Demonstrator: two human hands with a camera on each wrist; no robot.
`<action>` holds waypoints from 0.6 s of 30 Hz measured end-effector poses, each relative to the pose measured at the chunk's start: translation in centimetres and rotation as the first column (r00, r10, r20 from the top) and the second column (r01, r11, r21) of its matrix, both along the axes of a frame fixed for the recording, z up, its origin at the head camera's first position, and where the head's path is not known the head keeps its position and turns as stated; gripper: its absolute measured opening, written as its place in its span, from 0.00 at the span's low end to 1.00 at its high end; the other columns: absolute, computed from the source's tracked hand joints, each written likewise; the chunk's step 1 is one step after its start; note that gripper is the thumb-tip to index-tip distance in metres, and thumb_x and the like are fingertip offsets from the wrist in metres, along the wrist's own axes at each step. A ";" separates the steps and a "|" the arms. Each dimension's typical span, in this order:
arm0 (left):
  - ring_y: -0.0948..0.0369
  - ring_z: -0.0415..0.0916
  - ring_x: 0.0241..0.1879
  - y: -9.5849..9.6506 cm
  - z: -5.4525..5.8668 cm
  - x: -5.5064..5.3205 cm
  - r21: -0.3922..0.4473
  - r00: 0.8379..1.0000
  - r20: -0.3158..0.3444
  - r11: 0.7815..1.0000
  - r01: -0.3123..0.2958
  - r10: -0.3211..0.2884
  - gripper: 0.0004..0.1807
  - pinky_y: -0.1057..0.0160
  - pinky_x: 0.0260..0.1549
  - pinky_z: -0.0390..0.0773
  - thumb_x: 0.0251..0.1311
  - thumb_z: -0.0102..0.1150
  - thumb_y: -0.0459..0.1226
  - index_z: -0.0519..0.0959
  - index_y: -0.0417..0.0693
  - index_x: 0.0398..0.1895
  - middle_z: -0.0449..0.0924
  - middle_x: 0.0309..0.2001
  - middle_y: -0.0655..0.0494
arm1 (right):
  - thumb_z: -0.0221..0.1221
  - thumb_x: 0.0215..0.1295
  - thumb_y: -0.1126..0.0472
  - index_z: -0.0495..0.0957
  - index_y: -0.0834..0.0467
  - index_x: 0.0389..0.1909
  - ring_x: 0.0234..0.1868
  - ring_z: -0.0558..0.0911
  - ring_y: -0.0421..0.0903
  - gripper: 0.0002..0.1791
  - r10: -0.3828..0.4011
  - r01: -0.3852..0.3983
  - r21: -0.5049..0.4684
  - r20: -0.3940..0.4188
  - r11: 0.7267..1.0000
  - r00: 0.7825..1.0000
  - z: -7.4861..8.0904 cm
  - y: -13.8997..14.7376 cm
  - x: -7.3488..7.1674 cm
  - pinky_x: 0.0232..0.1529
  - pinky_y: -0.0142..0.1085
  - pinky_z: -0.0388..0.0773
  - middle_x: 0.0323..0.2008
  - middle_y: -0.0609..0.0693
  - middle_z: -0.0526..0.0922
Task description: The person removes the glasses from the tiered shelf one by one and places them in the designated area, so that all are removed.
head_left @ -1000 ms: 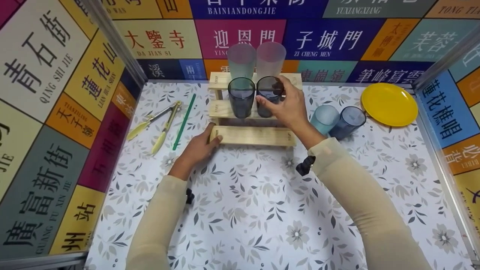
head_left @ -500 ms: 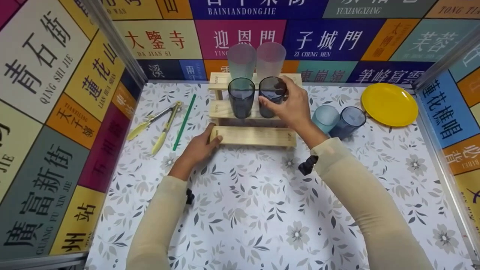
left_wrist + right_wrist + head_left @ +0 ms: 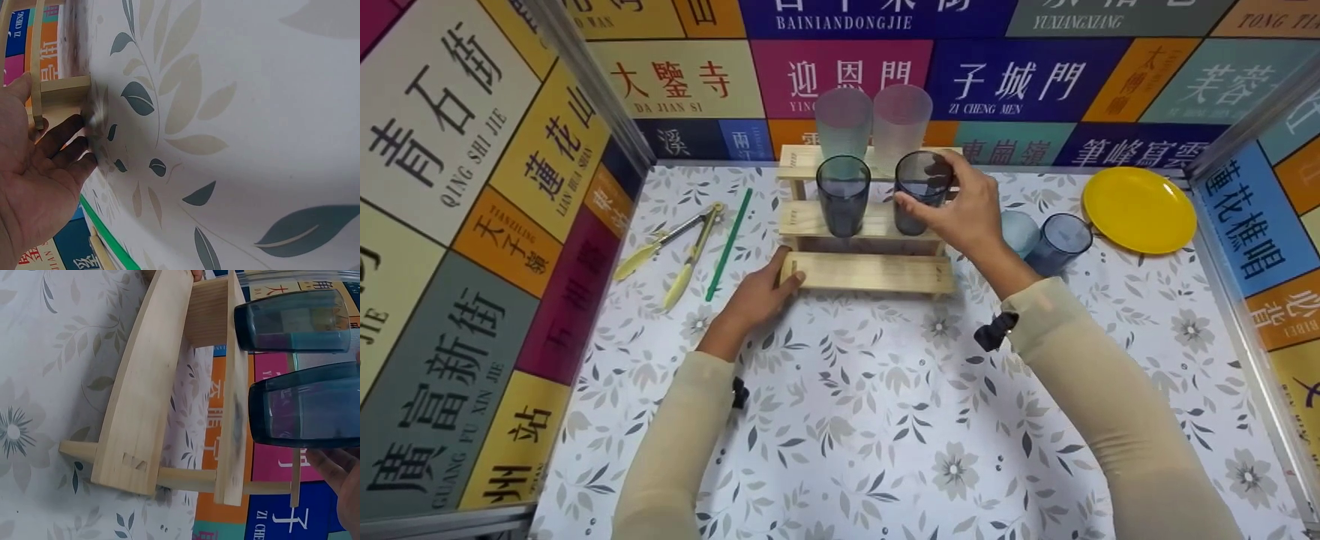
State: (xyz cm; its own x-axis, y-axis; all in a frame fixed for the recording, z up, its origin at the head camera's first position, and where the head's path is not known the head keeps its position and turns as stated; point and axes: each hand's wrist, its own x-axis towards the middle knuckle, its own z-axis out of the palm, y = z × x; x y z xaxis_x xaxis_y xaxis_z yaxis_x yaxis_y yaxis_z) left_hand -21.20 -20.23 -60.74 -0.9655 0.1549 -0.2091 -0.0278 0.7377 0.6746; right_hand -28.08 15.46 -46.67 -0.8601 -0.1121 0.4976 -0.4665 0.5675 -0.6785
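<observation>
A three-step wooden rack (image 3: 870, 273) stands at the back of the table. My left hand (image 3: 756, 301) grips the left end of its lowest step, thumb on top; in the left wrist view the fingers (image 3: 66, 135) reach under the board. On the middle step, my right hand (image 3: 971, 214) holds a dark grey glass tumbler (image 3: 919, 171) around its right side. The tumbler (image 3: 306, 405) is upright, its base close over the step. A matching dark tumbler (image 3: 844, 196) stands to its left, with a gap between them. Two frosted tumblers (image 3: 844, 124) stand on the top step.
Right of the rack are a light blue tumbler (image 3: 1020, 231), partly behind my right hand, and a blue-grey tumbler (image 3: 1061, 241). Beyond them lies a yellow plate (image 3: 1140, 210). Tongs (image 3: 697, 251) and a green straw (image 3: 729, 244) lie left of the rack. Printed panels (image 3: 840, 75) enclose the table.
My right hand has shifted the dark tumbler to the right along the middle step, widening the gap to the other dark tumbler. The left hand has stayed on the rack.
</observation>
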 end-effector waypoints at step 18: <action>0.33 0.73 0.77 -0.1 -0.2 -0.3 -0.015 1.000 0.016 1.000 0.013 -0.012 0.47 0.36 0.77 0.71 0.83 0.43 0.68 0.45 0.60 0.94 0.67 0.83 0.35 | 0.87 0.54 0.48 0.84 0.64 0.64 0.48 0.92 0.57 0.41 -0.010 0.010 -0.045 0.000 0.999 1.000 0.4 5.4 0.6 0.46 0.18 0.78 0.49 0.59 0.93</action>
State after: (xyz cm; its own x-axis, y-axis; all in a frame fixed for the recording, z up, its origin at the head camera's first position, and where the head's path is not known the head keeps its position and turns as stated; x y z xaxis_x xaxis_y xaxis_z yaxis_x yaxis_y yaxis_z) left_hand -21.47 -20.31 -60.94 -0.9601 0.1637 -0.2269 -0.0292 0.7479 0.6632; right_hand -27.52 20.86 -46.25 -0.8613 -0.0805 0.5017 -0.4605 0.5411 -0.7037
